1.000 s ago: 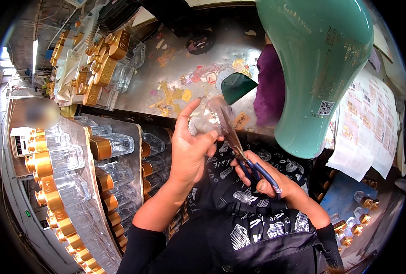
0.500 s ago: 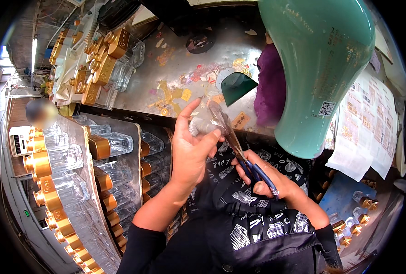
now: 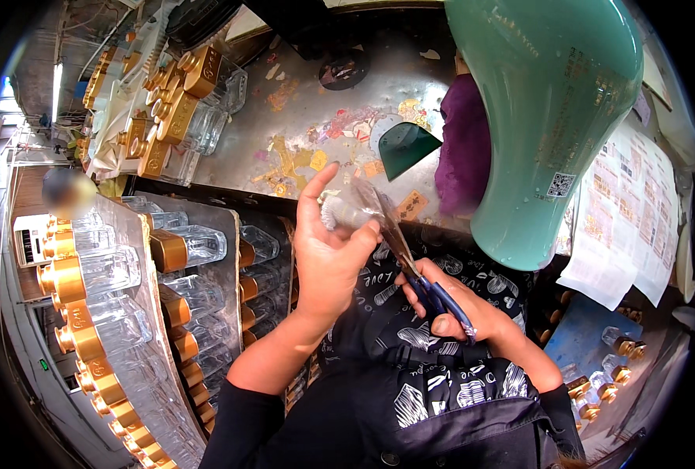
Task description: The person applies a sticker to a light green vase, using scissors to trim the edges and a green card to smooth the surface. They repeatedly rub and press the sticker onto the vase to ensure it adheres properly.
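Note:
My right hand (image 3: 476, 314) grips a pair of scissors (image 3: 437, 294) with dark blue handles, fingers through the loops. Their metal blades point up and left, reaching my left fingertips. With its index finger raised, my left hand (image 3: 324, 270) pinches a small whitish piece (image 3: 347, 214) between thumb and other fingers, close to the blades. This piece looks ribbed on one side and partly see-through. Whether the blades are biting into it I cannot tell. Behind the hands, a dark green scraper-like plate (image 3: 408, 150) lies on the metal worktop (image 3: 246, 160).
Scraps of gold and coloured foil (image 3: 293, 166) litter the worktop. A large green bottle (image 3: 551, 133) looms at the right, beside a purple cloth (image 3: 463, 148) and printed sheets (image 3: 625, 211). Racks of glass bottles with gold caps (image 3: 117, 270) stand at my left.
My left hand has shifted slightly, its raised index finger tilting a little up and left. The scissors stay almost in place in my right hand.

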A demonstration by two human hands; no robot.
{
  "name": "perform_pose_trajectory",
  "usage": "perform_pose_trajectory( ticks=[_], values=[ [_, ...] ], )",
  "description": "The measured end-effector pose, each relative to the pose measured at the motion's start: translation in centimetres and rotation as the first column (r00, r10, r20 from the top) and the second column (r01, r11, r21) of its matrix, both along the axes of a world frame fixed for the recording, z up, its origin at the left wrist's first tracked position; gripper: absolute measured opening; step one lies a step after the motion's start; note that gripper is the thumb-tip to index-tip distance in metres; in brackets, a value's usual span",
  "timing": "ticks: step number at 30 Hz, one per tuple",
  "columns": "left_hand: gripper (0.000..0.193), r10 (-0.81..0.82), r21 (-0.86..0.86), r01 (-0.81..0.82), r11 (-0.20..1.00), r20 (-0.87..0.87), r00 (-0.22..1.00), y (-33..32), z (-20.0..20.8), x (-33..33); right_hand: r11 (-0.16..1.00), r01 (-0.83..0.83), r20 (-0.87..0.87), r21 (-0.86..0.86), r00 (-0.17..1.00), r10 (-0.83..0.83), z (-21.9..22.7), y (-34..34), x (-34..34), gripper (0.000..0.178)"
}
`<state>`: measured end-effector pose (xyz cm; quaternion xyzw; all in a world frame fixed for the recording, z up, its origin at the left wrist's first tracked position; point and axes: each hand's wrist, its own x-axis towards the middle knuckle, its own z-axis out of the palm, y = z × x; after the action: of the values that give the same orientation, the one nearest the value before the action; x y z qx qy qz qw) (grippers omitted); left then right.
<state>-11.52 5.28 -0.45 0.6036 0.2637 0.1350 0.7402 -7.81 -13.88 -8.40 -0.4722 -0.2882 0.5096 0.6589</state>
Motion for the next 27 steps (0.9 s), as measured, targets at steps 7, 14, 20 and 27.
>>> perform_pose_trajectory(
  ticks=[7,14,20,27],
  values=[
    [0.073,0.005,-0.005,-0.005,1.000,0.007,1.000,-0.33,-0.14,0.08,1.000,0.012,-0.004,-0.005,1.000,-0.012,0.26,-0.03,0.13,0.087],
    [0.072,-0.003,0.032,0.003,0.999,-0.001,1.000,-0.50,-0.16,0.14,1.000,0.024,0.000,-0.004,1.000,-0.024,0.29,0.11,0.06,0.085],
    [0.072,-0.006,0.046,0.005,0.999,0.015,1.000,-0.52,-0.53,0.15,0.999,0.037,0.002,0.015,0.999,-0.037,0.06,0.16,-0.05,0.086],
    [0.072,0.001,0.032,-0.001,0.999,0.012,1.000,-0.72,-0.48,0.35,0.999,0.049,0.024,0.003,0.999,-0.049,0.24,0.08,0.11,0.083]
  ],
)
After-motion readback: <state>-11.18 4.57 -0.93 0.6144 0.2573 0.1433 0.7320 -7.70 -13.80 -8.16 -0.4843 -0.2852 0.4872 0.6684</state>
